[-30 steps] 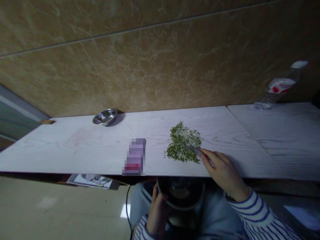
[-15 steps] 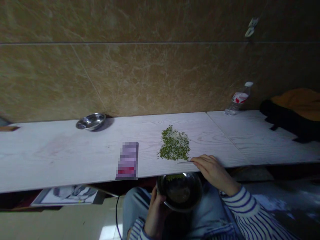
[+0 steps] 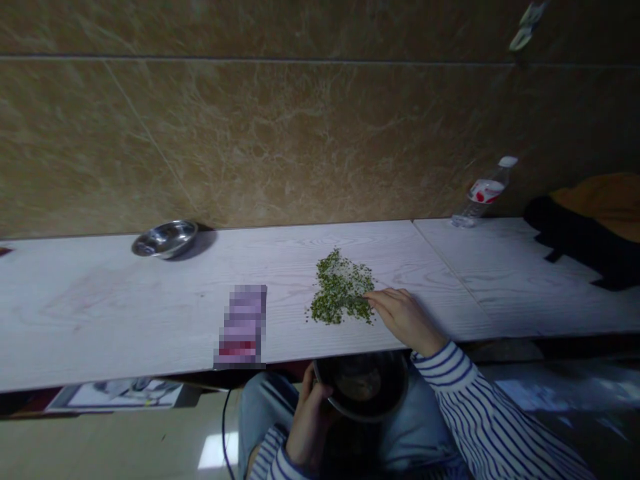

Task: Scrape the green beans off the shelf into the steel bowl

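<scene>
A loose patch of small green beans or grains [image 3: 336, 288] lies spread on the white wood-grain counter. My right hand [image 3: 400, 317] is at its right edge, fingers closed on a thin, flat grey piece [image 3: 356, 300] whose tip lies among the green bits; its exact kind cannot be made out. Below the counter's front edge, my left hand [image 3: 311, 417] grips the left rim of a deep metal bowl [image 3: 373, 415]. The bowl sits over my lap with its far side tucked under the edge, and its inside is dark.
A blurred-out purple phone-like rectangle [image 3: 243, 327] lies left of the green patch. Farther back are a small steel bowl [image 3: 166, 240] and a clear water bottle [image 3: 483, 193]. Dark and orange cloth [image 3: 590, 227] is heaped at right. A tiled wall [image 3: 300, 147] backs the counter [image 3: 100, 307].
My right hand has moved from the counter's front edge up and slightly left, bringing the thin piece into the green patch. My left hand keeps hold of the bowl. The view has shifted slightly.
</scene>
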Action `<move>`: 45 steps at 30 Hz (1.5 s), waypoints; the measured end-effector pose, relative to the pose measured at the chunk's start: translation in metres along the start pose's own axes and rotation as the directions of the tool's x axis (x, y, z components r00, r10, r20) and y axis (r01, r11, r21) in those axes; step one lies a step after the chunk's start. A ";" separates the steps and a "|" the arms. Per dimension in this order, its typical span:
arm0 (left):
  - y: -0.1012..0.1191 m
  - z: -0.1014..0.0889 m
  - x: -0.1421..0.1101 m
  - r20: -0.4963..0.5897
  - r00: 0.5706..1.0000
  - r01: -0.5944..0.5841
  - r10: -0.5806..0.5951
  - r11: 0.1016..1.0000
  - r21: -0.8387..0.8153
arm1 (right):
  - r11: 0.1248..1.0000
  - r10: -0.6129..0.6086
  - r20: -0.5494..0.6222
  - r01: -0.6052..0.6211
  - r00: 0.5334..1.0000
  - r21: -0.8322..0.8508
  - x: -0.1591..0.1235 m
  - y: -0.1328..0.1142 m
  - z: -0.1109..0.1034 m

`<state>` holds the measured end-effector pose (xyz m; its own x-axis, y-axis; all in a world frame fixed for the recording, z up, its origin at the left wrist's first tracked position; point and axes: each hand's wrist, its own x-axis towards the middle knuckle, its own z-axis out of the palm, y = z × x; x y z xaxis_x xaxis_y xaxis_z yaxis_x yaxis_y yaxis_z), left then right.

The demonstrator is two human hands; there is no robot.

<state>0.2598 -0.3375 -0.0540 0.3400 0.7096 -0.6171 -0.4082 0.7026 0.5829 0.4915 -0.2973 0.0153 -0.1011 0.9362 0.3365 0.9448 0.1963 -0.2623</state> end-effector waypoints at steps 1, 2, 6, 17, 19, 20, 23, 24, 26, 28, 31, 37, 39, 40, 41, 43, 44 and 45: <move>0.000 0.001 0.000 0.001 1.000 0.000 0.000 1.000 0.000 | 1.000 0.006 -0.020 -0.006 1.000 -0.007 0.000 0.003 0.000; -0.001 0.002 0.001 0.001 1.000 -0.002 0.002 1.000 0.000 | 1.000 0.017 -0.039 -0.018 0.999 -0.016 -0.002 0.007 0.000; -0.004 0.007 0.002 -0.006 1.000 0.006 -0.006 1.000 0.005 | 0.995 0.081 -0.081 -0.085 0.993 -0.054 -0.012 0.018 0.000; -0.009 0.019 -0.006 0.011 1.000 0.016 -0.016 1.000 -0.014 | 0.999 0.040 -0.010 -0.040 0.999 -0.016 -0.033 0.002 -0.006; -0.010 0.019 -0.008 0.018 1.000 0.014 -0.014 1.000 -0.013 | 0.999 0.044 -0.026 -0.044 0.999 -0.011 -0.036 0.002 -0.008; -0.011 0.019 -0.009 0.026 1.000 0.010 -0.010 1.000 -0.011 | 0.998 0.056 -0.041 -0.056 0.998 -0.016 -0.038 0.003 -0.008; -0.014 0.015 -0.011 0.031 1.000 -0.002 0.003 1.000 -0.003 | 0.991 0.110 -0.077 -0.115 0.991 -0.066 -0.043 0.009 -0.009; -0.015 0.014 -0.011 0.026 1.000 -0.003 0.003 1.000 -0.001 | 0.988 0.125 -0.079 -0.131 0.989 -0.082 -0.045 0.011 -0.009; -0.017 0.014 -0.012 0.008 1.000 -0.002 0.002 1.000 0.000 | 0.985 0.133 -0.065 -0.139 0.989 -0.099 -0.048 0.012 -0.009; -0.018 0.015 -0.013 -0.001 1.000 -0.002 0.002 1.000 -0.001 | 0.986 0.125 -0.057 -0.130 0.991 -0.100 -0.052 0.010 -0.009; -0.020 0.019 -0.013 0.001 1.000 0.002 -0.002 1.000 -0.005 | 0.989 0.111 -0.056 -0.116 0.992 -0.090 -0.057 0.003 -0.010; -0.023 0.024 -0.008 0.054 0.997 0.053 -0.054 0.998 0.017 | 0.981 0.153 -0.060 -0.159 0.986 -0.110 -0.066 0.002 -0.017; -0.024 0.024 -0.005 0.077 0.995 0.058 -0.059 0.998 0.014 | 0.967 0.194 -0.093 -0.207 0.977 -0.151 -0.069 0.006 -0.020; -0.024 0.024 -0.004 0.085 0.995 0.058 -0.058 0.998 0.008 | 0.959 0.211 -0.100 -0.225 0.972 -0.170 -0.070 0.008 -0.021; -0.024 0.024 -0.003 0.087 0.995 0.056 -0.056 0.998 0.004 | 0.954 0.221 -0.100 -0.237 0.970 -0.186 -0.071 0.009 -0.022; -0.024 0.024 -0.001 0.085 0.995 0.057 -0.056 0.998 -0.001 | 0.950 0.226 -0.075 -0.236 0.971 -0.202 -0.073 0.009 -0.024; -0.023 0.024 0.000 0.081 0.995 0.057 -0.057 0.998 -0.004 | 0.953 0.222 -0.059 -0.230 0.973 -0.200 -0.074 0.008 -0.024; -0.022 0.024 0.000 0.078 0.995 0.058 -0.058 0.998 -0.008 | 0.956 0.217 -0.046 -0.222 0.975 -0.192 -0.075 0.007 -0.024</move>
<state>0.2891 -0.3518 -0.0541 0.4280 0.6700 -0.6066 -0.3946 0.7423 0.5415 0.5130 -0.3737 0.0100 0.1212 0.9421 0.3127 0.9855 -0.0764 -0.1518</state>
